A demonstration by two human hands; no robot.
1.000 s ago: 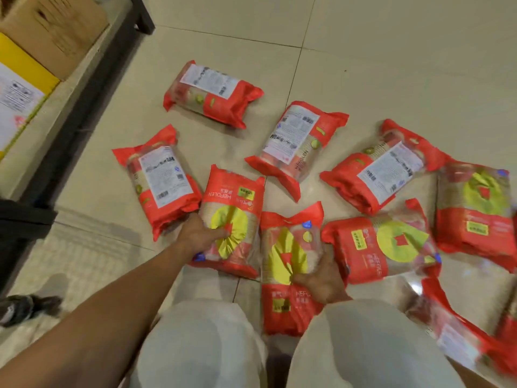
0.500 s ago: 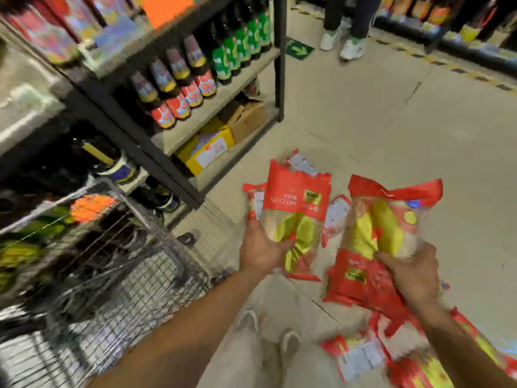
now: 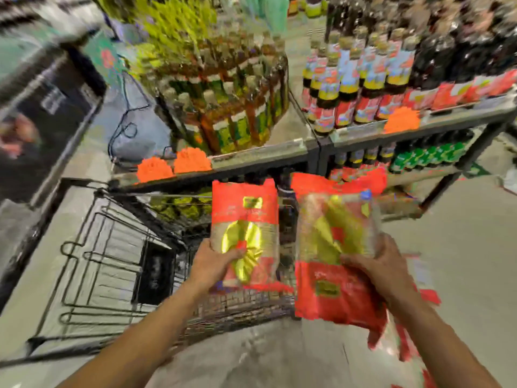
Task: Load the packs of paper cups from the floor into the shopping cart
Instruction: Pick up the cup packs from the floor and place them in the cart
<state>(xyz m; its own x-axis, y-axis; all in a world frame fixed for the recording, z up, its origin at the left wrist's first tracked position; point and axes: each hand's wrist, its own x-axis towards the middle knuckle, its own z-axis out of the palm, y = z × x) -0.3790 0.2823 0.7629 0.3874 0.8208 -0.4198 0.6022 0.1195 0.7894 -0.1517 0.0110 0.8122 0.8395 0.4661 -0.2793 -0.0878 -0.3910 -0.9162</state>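
Note:
My left hand grips a red and clear pack of paper cups by its lower half, holding it upright above the wire shopping cart. In my right hand is a second, larger-looking pack of paper cups, also upright, over the cart's right end. Both packs show a yellow-green round mark. Red scraps of more packs on the floor show at the lower right, blurred. The whole view is smeared by motion.
A dark shelf unit with rows of bottles stands just behind the cart. Orange price tags hang on its edge. A dark display stands at left. Bare floor lies to the right.
I have risen from the floor and turned left with a pack in each hand. The packs moved from floor level to above the cart, and the shelf now fills the background.

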